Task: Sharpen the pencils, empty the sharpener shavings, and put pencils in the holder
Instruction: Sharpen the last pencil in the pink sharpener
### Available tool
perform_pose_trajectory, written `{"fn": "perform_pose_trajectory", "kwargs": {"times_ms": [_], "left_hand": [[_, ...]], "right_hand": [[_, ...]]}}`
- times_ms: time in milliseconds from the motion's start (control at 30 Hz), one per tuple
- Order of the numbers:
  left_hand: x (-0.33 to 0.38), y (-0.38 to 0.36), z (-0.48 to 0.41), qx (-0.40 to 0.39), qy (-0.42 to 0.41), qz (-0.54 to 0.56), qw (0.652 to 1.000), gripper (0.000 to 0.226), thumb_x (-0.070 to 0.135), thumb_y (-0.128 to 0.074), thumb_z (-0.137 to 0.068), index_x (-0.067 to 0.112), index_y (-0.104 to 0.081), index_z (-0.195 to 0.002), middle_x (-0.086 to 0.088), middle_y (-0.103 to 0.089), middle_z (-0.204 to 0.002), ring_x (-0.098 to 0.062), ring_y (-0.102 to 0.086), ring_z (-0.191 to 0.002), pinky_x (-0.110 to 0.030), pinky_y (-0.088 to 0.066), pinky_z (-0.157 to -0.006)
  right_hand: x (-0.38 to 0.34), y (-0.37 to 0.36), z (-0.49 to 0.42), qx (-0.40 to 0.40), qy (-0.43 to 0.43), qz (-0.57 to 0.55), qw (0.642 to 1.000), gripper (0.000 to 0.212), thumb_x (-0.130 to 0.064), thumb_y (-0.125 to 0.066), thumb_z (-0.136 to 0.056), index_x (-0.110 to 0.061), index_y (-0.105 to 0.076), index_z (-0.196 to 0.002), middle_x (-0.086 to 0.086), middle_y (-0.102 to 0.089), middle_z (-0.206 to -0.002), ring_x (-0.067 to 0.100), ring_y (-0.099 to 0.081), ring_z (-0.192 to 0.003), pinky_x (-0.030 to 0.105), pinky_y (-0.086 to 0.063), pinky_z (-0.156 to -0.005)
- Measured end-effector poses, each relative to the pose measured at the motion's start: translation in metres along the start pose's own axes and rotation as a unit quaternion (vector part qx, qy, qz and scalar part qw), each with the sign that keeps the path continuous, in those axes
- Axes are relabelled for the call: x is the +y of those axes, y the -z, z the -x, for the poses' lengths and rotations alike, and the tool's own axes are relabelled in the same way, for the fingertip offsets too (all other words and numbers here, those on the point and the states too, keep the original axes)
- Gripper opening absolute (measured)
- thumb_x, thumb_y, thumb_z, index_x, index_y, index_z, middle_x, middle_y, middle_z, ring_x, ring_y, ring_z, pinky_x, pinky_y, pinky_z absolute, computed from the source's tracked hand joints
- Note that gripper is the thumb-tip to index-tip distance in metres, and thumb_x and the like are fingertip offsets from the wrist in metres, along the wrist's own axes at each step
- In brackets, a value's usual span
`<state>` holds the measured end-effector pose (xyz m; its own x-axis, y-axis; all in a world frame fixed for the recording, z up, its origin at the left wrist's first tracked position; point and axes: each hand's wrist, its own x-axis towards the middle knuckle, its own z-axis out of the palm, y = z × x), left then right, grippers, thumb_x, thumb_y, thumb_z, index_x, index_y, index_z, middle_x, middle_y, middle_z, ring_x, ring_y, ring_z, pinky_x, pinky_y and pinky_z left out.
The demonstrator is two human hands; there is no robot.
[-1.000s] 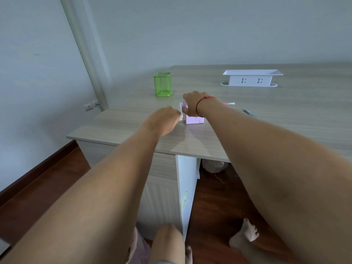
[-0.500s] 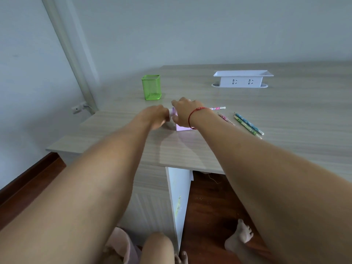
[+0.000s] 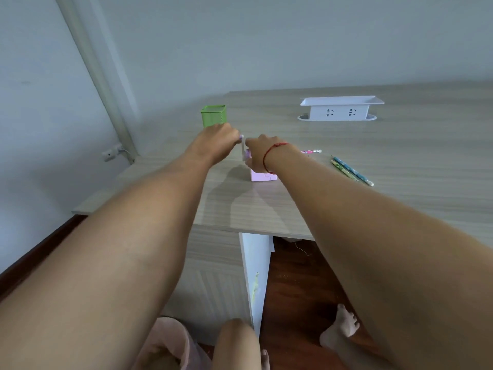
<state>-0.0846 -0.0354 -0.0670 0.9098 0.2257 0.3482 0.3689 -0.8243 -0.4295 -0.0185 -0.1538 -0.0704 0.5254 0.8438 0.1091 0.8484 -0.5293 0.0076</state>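
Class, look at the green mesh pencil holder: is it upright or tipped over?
Upright. The green mesh holder stands on its base on the desk, open rim facing up, behind the left hand. Its contents cannot be seen.

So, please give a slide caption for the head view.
Left hand cranks pink sharpener; right hand steadies it.

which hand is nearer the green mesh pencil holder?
Left. The left hand sits just in front of the green mesh pencil holder, overlapping its base in view; the right hand rests on the pink sharpener, further right.
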Motion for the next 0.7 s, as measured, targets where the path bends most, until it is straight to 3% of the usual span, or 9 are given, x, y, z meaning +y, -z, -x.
{"fn": "perform_pose_trajectory", "kwargs": {"times_ms": [500,700], "left_hand": [[0.013,0.006,0.036,0.042,0.045,0.138,0.989,0.028,0.017,-0.039,-0.1,0.0,-0.06,-0.092,-0.027,-0.062,-0.092,-0.043,-0.061,-0.085,-0.041,-0.037,-0.06],[0.017,0.004,0.045,0.034,0.005,0.095,0.995,0.018,0.004,-0.044,-0.094,0.0,-0.061,-0.091,-0.026,-0.062,-0.083,-0.043,-0.061,-0.076,-0.038,-0.033,-0.055]], "right_hand": [[-0.005,-0.007,-0.003,0.02,-0.014,-0.006,1.0,0.037,-0.025,-0.043,-0.094,-0.013,-0.051,-0.128,0.016,-0.051,-0.132,0.039,-0.054,-0.118,0.044,-0.049,-0.097],[-0.004,-0.003,-0.006,0.005,-0.006,-0.01,1.0,0.037,-0.025,-0.044,-0.093,-0.009,-0.054,-0.125,0.017,-0.057,-0.128,0.037,-0.057,-0.114,0.038,-0.048,-0.091]]}}
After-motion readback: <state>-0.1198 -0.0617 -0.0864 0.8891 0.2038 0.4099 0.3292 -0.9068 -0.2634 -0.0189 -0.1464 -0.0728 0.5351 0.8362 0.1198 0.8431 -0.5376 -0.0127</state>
